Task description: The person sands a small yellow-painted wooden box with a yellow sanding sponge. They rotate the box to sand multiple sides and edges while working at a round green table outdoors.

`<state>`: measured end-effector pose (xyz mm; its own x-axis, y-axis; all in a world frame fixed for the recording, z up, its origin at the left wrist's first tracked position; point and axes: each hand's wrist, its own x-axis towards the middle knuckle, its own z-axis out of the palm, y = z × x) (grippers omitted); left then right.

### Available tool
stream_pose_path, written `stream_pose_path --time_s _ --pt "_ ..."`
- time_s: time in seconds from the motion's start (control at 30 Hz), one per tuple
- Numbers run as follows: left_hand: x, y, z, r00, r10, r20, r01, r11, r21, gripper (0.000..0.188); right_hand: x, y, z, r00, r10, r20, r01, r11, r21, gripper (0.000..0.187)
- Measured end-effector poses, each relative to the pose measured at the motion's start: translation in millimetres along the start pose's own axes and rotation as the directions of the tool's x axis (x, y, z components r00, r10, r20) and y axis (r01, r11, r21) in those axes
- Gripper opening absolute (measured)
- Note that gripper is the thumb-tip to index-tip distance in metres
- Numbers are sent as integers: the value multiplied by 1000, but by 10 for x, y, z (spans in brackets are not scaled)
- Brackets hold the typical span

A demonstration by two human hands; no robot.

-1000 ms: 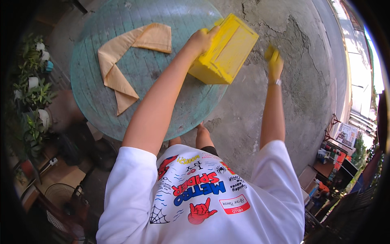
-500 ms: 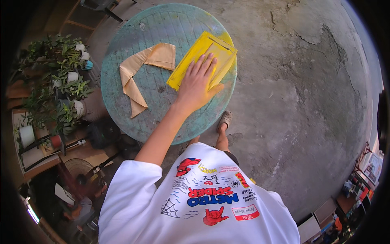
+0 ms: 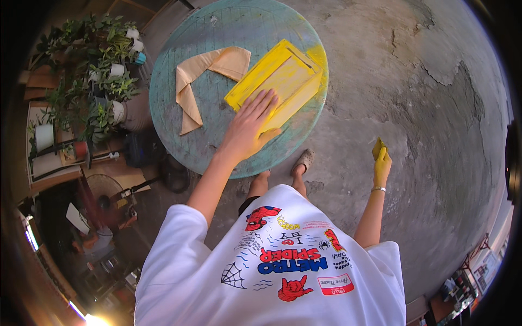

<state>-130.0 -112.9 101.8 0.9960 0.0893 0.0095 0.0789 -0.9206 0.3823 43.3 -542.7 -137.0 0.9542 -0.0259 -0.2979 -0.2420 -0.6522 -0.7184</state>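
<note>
My left hand (image 3: 248, 127) lies flat with fingers stretched out on the near left part of a rectangular wooden piece (image 3: 299, 69). This piece has bright yellow edges, a paler streaky middle and a dark slot near its far end. Off to the right of the table, my right hand (image 3: 383, 163) is raised, its fingers and palm stained yellow. Pinched in it is a small flat yellow-stained piece (image 3: 377, 146), whose kind I cannot make out. A folded tan strip (image 3: 188, 89), cloth or paper, rests left of the wooden piece.
Both flat things lie on a round, worn green table (image 3: 168, 70) with yellow smears at its right rim. Potted plants (image 3: 109, 81) crowd the left side, above a standing fan (image 3: 103, 190). Cracked grey concrete (image 3: 408, 98) stretches to the right.
My right hand has come into view at the right with the small yellow piece. My left hand has slid toward the near end of the wooden piece. The whole view has shifted slightly.
</note>
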Motion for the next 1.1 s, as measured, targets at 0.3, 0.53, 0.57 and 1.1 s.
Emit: stream_pose_path --time_s 0.3,0.53,0.57,1.1 --pt "-523 -383 19 965 -157 -209 180 979 98 72 -580 -438 493 963 87 254 -175 920 350 51" --pt "677 -109 94 974 -89 -209 113 988 107 75 -537 -1135 342 967 -42 250 -32 958 285 52" --pt "899 -77 214 963 -83 -258 106 991 78 76 -488 -1234 331 967 -76 244 5 961 278 52" --pt "-662 -903 -73 948 -178 -265 188 982 13 78 -720 -2482 463 933 -358 43 334 903 270 42"
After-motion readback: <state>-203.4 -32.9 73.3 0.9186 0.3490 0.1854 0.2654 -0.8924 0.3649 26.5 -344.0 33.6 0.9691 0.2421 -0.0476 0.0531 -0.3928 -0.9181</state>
